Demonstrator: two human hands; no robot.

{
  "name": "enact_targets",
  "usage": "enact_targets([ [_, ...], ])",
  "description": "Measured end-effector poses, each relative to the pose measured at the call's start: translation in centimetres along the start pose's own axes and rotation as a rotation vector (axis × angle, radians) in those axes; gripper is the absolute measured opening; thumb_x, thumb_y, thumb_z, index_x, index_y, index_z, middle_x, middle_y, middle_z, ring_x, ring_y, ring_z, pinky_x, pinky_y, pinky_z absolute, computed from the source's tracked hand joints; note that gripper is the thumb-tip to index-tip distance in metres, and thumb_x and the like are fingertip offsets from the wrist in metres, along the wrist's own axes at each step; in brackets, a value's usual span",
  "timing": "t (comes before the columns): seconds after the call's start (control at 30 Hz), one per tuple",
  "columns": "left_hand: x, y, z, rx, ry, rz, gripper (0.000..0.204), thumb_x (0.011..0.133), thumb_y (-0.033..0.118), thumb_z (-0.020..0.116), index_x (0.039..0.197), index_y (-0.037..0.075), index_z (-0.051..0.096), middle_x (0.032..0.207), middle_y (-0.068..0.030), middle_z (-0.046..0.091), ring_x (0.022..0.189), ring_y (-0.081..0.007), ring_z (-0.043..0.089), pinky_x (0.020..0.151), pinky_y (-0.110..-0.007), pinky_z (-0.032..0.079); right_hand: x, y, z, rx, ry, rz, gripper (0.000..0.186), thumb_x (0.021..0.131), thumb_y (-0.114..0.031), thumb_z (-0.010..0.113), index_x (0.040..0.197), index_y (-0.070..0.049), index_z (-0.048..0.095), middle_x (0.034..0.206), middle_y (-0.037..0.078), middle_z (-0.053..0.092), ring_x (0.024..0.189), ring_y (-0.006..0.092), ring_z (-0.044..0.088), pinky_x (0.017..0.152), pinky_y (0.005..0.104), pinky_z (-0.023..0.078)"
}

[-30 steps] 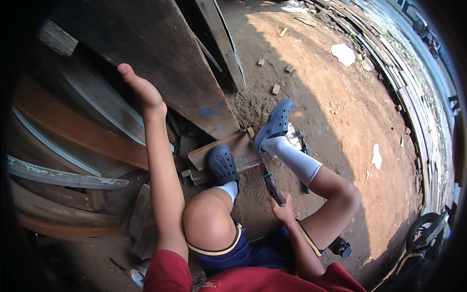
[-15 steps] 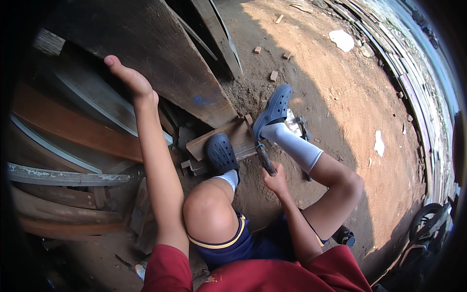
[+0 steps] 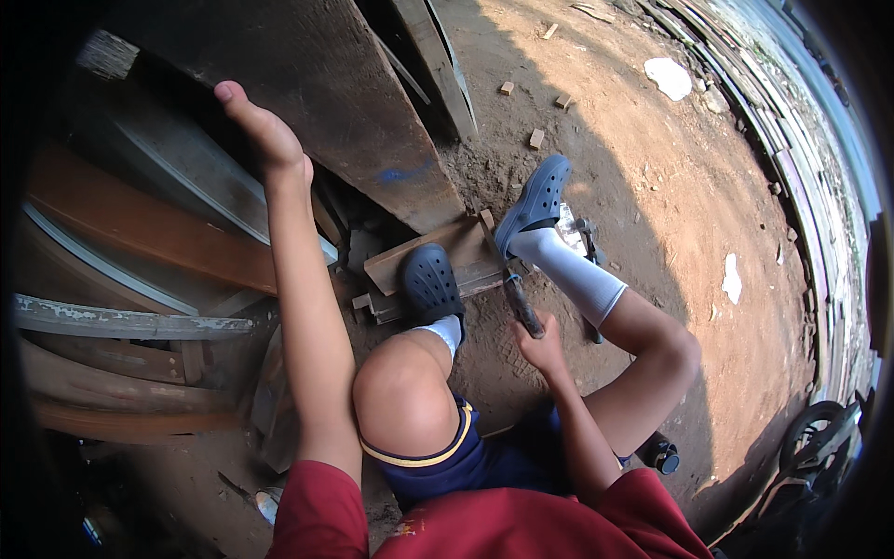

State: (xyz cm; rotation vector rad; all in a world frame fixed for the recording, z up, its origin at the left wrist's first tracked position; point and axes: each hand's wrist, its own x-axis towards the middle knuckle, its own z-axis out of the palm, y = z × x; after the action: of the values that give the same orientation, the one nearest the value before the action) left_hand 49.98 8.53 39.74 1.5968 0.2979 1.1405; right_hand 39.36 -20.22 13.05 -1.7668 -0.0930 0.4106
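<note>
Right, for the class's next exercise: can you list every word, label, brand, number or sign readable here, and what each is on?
No text can be read.
Small yellowish mark on the red shirt: too blurred to tell if it is lettering.
Pale item beside the white sock: any print is too small.
Dark-handled tool in the right hand: no lettering visible.
Blue mark on the wide board: no legible letters.

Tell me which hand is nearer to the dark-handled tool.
Right. The right hand grips the dark-handled tool; the left hand is apart from it, at upper left, near the large dark board.
</note>
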Motion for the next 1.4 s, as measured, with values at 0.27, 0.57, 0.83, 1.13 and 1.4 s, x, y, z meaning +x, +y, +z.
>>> enact_targets([
  [0.27, 0.8, -1.2, -0.4, -0.134, -0.007, -0.021, 0.097, 0.087, 0.073, 0.022, 0.145, -0.003, 0.005, 0.153, -0.0190, 0.004, 0.141, -0.0279, 0.008, 0.114, -0.038, 0.008, 0.9, 1.2, 0.4, -0.060, 0.046, -0.019, 0.029, 0.078, -0.015, 0.063, 0.061, 0.001, 0.047, 0.051, 0.001, 0.038, 0.051, 0.0080, 0.036, 0.047, 0.0300, 0.032],
  [0.57, 0.9, -0.9, -0.4, 0.007, 0.012, 0.003, 0.104, 0.081, 0.080, 0.018, 0.146, 0.005, -0.008, 0.153, -0.0156, -0.013, 0.142, -0.0282, -0.009, 0.115, -0.041, -0.001, -3.9, 1.1, -1.6, -0.062, -0.003, 0.017, 0.029, 0.079, -0.015, 0.063, 0.061, 0.000, 0.044, 0.051, 0.000, 0.037, 0.051, 0.0082, 0.036, 0.047, 0.0307, 0.031],
  [0.83, 0.3, -0.4, -0.5, -0.028, 0.016, -0.024, 0.097, 0.086, 0.074, 0.018, 0.146, 0.002, -0.002, 0.154, -0.0166, -0.005, 0.142, -0.0280, -0.001, 0.115, -0.039, 0.003, 0.0, -0.3, 0.3, -0.031, 0.011, -0.025, 0.030, 0.078, -0.013, 0.063, 0.059, -0.001, 0.043, 0.051, -0.001, 0.036, 0.050, 0.0077, 0.035, 0.046, 0.0299, 0.031],
  [1.13, 0.7, -0.9, 0.0, -0.081, 0.026, -0.031, 0.098, 0.085, 0.075, 0.020, 0.146, 0.000, 0.002, 0.154, -0.0170, 0.000, 0.142, -0.0282, 0.003, 0.115, -0.039, 0.006, 1.7, 0.9, 0.8, -0.086, 0.016, -0.022, 0.028, 0.077, -0.015, 0.063, 0.063, 0.000, 0.044, 0.052, 0.001, 0.037, 0.052, 0.0084, 0.037, 0.048, 0.0308, 0.033],
  [1.4, 0.8, -1.1, -0.4, 0.001, -0.016, 0.024, 0.103, 0.081, 0.080, 0.020, 0.147, 0.006, -0.007, 0.154, -0.0133, -0.011, 0.142, -0.0283, -0.007, 0.115, -0.041, 0.001, -4.1, 1.9, -1.4, -0.079, -0.013, 0.032, 0.025, 0.078, -0.014, 0.062, 0.064, 0.001, 0.047, 0.051, 0.001, 0.040, 0.051, 0.0082, 0.038, 0.047, 0.0305, 0.033],
])
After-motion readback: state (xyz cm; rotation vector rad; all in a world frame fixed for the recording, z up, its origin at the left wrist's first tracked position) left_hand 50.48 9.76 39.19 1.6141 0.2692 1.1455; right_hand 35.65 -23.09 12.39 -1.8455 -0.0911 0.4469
